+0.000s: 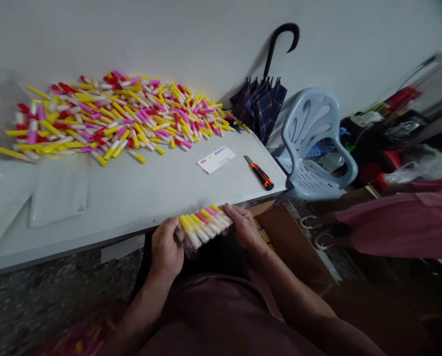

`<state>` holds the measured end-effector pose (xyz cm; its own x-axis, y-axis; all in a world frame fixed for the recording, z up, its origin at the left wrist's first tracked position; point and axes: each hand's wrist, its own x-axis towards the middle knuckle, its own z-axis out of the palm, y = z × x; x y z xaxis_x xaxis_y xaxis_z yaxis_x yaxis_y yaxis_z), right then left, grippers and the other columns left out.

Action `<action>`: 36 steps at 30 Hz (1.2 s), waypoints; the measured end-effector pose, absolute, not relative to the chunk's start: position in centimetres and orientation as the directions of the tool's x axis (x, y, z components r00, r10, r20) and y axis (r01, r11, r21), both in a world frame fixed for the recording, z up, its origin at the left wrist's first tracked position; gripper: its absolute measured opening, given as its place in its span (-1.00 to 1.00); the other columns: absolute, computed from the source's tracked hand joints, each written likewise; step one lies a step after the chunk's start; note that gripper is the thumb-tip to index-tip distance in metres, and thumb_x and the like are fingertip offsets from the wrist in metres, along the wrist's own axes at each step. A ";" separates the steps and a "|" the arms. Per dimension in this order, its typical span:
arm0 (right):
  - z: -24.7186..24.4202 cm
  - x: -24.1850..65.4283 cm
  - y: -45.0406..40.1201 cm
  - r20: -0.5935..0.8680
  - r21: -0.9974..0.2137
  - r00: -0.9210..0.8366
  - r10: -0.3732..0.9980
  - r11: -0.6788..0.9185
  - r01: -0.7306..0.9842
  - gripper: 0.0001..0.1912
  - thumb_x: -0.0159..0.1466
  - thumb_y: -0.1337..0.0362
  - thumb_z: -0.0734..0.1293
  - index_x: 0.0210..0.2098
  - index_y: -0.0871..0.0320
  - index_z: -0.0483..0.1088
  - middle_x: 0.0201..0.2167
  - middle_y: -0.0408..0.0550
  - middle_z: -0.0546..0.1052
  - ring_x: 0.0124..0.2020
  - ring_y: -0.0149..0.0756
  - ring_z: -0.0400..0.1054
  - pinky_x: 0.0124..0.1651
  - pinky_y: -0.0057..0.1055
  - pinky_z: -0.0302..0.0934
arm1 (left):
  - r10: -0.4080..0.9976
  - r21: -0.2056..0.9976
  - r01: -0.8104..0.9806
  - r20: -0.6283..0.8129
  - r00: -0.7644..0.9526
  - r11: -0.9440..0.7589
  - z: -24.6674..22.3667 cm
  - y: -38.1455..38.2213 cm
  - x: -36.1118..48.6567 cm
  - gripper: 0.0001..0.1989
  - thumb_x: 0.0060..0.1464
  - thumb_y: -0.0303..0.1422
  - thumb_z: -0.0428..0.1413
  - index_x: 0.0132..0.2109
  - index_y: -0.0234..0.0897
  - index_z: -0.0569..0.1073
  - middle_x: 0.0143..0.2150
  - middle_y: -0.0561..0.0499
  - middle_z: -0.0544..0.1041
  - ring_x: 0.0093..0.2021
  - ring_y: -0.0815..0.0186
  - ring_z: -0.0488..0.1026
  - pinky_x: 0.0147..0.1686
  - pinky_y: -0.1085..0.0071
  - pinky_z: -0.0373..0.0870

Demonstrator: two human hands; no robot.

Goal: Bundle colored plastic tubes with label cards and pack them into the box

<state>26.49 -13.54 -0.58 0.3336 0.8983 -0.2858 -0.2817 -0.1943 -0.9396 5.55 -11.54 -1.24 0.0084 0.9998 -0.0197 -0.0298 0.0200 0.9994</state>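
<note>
A person's left hand (165,249) and right hand (245,228) press in from either end of a loose bundle of capped plastic tubes (202,227), fingers curled around it, squeezing the white barrels side by side with their yellow, pink and red caps angled toward the wall. The bundle sits just off the front edge of the white counter (132,210), above the person's lap and beside an open cardboard box (291,247). Nothing binds the tubes, so only the pressure of the hands keeps them together; a slackened grip or uneven squeeze could let the smooth barrels slide apart and fall to the speckled stone floor (39,291) or into the box. Beyond, a large heap of matching tubes (110,116) spreads across the counter, its loose outer pieces near the edge and liable to roll if an arm brushes them. A white card (216,159) lies nearby, and an orange-and-black utility knife (261,173) rests near the counter's corner, its blade exposed to a careless reach. Flat clear plastic bags (58,193) lie at left, while a pale blue plastic chair (310,148) and a folded plaid umbrella (260,109) stand beyond the corner.
</note>
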 end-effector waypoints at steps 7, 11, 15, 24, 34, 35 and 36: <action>2.4 27.9 -12.7 -0.134 -0.989 0.438 0.889 -0.092 -0.116 -0.59 0.19 -0.11 0.52 -0.22 0.11 0.70 -0.38 -0.08 0.66 -0.40 -0.19 0.49 -0.34 -0.32 0.35 | 0.960 0.883 0.405 0.150 0.236 -0.238 0.3 -10.6 3.4 -0.73 0.19 -0.19 0.17 -0.43 -0.20 0.51 -0.60 0.08 0.44 -0.59 0.38 0.31 -0.48 0.47 0.19; 5.1 28.7 -11.1 -0.056 -0.998 0.384 0.922 -0.055 -0.014 -0.61 0.19 -0.07 0.53 -0.20 0.10 0.70 -0.36 -0.10 0.66 -0.41 -0.23 0.47 -0.37 -0.35 0.34 | 0.951 0.884 0.376 0.196 0.241 -0.277 1.8 -9.2 3.2 -0.68 0.21 -0.20 0.13 -0.48 -0.20 0.49 -0.60 0.06 0.48 -0.58 0.38 0.37 -0.48 0.49 0.24; 6.1 28.8 -9.6 -0.017 -1.000 0.331 0.943 -0.023 0.014 -0.60 0.20 -0.08 0.51 -0.18 0.10 0.70 -0.35 -0.10 0.66 -0.42 -0.26 0.45 -0.42 -0.38 0.32 | 0.943 0.877 0.377 0.212 0.256 -0.300 2.9 -8.1 3.1 -0.66 0.23 -0.19 0.12 -0.49 -0.21 0.49 -0.60 0.08 0.48 -0.59 0.40 0.38 -0.48 0.50 0.26; 5.0 28.0 -8.0 -0.033 -0.999 0.345 0.938 -0.029 -0.016 -0.59 0.17 -0.06 0.53 -0.18 0.12 0.70 -0.38 -0.11 0.62 -0.52 -0.34 0.39 -0.55 -0.42 0.35 | 0.924 0.862 0.384 0.213 0.318 -0.331 2.9 -6.8 1.7 -0.62 0.26 -0.17 0.10 -0.49 -0.21 0.45 -0.62 0.11 0.43 -0.59 0.40 0.33 -0.49 0.49 0.25; 9.4 29.5 -6.1 0.205 -0.972 0.365 0.908 0.146 0.182 -0.67 0.21 -0.03 0.53 -0.25 0.11 0.72 -0.45 -0.11 0.61 -0.57 -0.38 0.37 -0.54 -0.40 0.33 | 0.934 0.957 0.216 0.110 0.341 -0.191 2.6 -6.5 3.2 -0.59 0.32 -0.12 0.09 -0.45 -0.22 0.49 -0.60 0.09 0.46 -0.56 0.39 0.39 -0.43 0.49 0.34; 10.8 29.5 -6.2 0.272 -0.951 0.368 0.889 0.190 0.243 -0.69 0.24 -0.01 0.52 -0.25 0.10 0.72 -0.44 -0.10 0.62 -0.52 -0.35 0.41 -0.48 -0.38 0.36 | 0.935 0.968 0.185 0.101 0.340 -0.172 2.7 -6.4 3.4 -0.61 0.32 -0.11 0.10 -0.41 -0.23 0.52 -0.59 0.08 0.47 -0.56 0.38 0.41 -0.42 0.49 0.36; 12.3 29.7 -6.3 0.345 -0.921 0.367 0.864 0.237 0.308 -0.71 0.26 0.00 0.51 -0.25 0.09 0.72 -0.42 -0.10 0.64 -0.46 -0.31 0.45 -0.39 -0.35 0.40 | 0.936 0.976 0.154 0.096 0.338 -0.155 2.9 -6.3 3.5 -0.62 0.32 -0.10 0.11 -0.38 -0.23 0.54 -0.58 0.08 0.48 -0.56 0.37 0.42 -0.43 0.48 0.37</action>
